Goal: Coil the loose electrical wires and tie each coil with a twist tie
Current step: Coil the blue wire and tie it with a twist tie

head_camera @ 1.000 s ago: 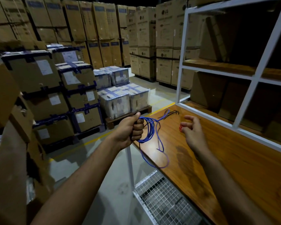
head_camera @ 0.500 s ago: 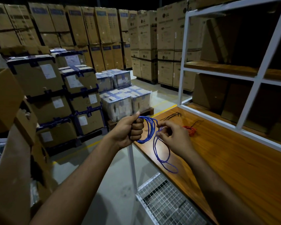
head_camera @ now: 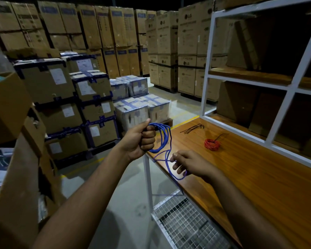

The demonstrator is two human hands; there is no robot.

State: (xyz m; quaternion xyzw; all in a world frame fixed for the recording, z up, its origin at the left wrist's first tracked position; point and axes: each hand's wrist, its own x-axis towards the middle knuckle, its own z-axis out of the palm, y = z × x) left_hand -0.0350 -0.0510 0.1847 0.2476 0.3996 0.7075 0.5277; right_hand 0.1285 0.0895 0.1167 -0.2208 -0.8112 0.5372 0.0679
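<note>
My left hand (head_camera: 142, 139) grips a coil of blue wire (head_camera: 162, 137) in a fist, held upright over the near left corner of the wooden worktop (head_camera: 258, 177). The loose tail of that wire runs down to my right hand (head_camera: 188, 164), which pinches it low over the worktop's edge; a loop hangs below the fingers. A red wire coil (head_camera: 212, 144) with a dark tie sticking out lies on the worktop further back. A small bunch of black twist ties (head_camera: 194, 128) lies near the far left corner.
A white metal shelf frame (head_camera: 284, 97) rises at the back of the worktop. A wire-mesh shelf (head_camera: 185, 223) sits below the worktop edge. Stacked cardboard boxes (head_camera: 48, 83) fill the left side and the far wall, with open floor between.
My right hand reached to the coil, took the blue wire's tail and then drew it down and toward me. The left hand kept its grip on the coil.
</note>
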